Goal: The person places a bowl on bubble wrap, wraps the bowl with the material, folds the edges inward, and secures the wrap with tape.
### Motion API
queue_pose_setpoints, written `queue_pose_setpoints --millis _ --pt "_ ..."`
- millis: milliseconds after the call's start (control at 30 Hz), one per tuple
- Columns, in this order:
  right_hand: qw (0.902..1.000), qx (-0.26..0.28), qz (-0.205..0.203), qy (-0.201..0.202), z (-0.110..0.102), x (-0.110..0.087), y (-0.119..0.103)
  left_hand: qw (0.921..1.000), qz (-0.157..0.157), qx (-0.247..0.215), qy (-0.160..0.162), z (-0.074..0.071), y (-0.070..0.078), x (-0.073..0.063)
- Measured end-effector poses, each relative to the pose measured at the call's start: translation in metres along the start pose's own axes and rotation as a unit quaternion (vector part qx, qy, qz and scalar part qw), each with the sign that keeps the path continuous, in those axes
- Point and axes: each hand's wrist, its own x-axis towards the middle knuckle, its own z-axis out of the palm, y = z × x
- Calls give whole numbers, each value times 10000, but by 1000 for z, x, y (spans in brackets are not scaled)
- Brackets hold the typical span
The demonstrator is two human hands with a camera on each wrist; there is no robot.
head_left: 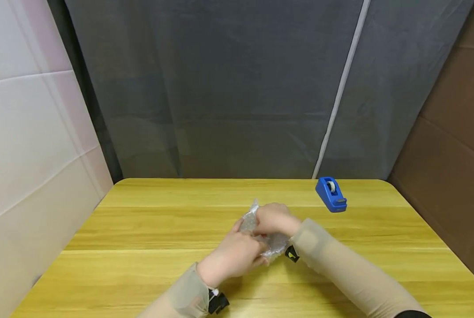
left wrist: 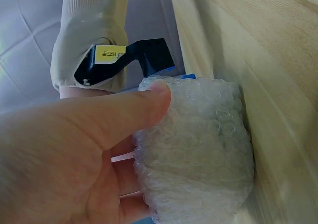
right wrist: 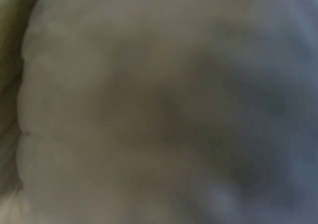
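A bundle of clear bubble wrap (head_left: 277, 244) is between both hands over the middle of the wooden table. My left hand (head_left: 235, 252) grips its near left side; in the left wrist view the thumb lies on the top edge of the bubble wrap (left wrist: 198, 144) and the fingers go behind it. From the far right, my right hand (head_left: 274, 219) bends over the wrap, its fingers curled down against it near the left fingertips. Blurred bubble wrap (right wrist: 94, 110) fills most of the right wrist view. Whatever the wrap may enclose is hidden.
A blue tape dispenser (head_left: 331, 195) with a white roll stands at the table's back right. Dark grey cloth (head_left: 229, 88) hangs behind the table (head_left: 141, 229), with a white panel (head_left: 38, 115) at left and a brown one (head_left: 451, 145) at right.
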Motion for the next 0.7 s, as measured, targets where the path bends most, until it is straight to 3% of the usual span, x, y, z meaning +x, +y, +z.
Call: queue_pose_setpoints --millis 167,333,433,700 --pt "9989 -416 169 146 4 5 -5 9999 -93 54 132 0 1 -2" --pt "9965 -758 318 162 6 7 -7 9981 -371 417 243 2 2 -2" --pt "9961 -806 331 165 7 8 -9 9972 -479 564 126 4 1 -4" --pt "9960 -775 418 139 8 6 -10 9976 -512 411 -236 8 -4 -2"
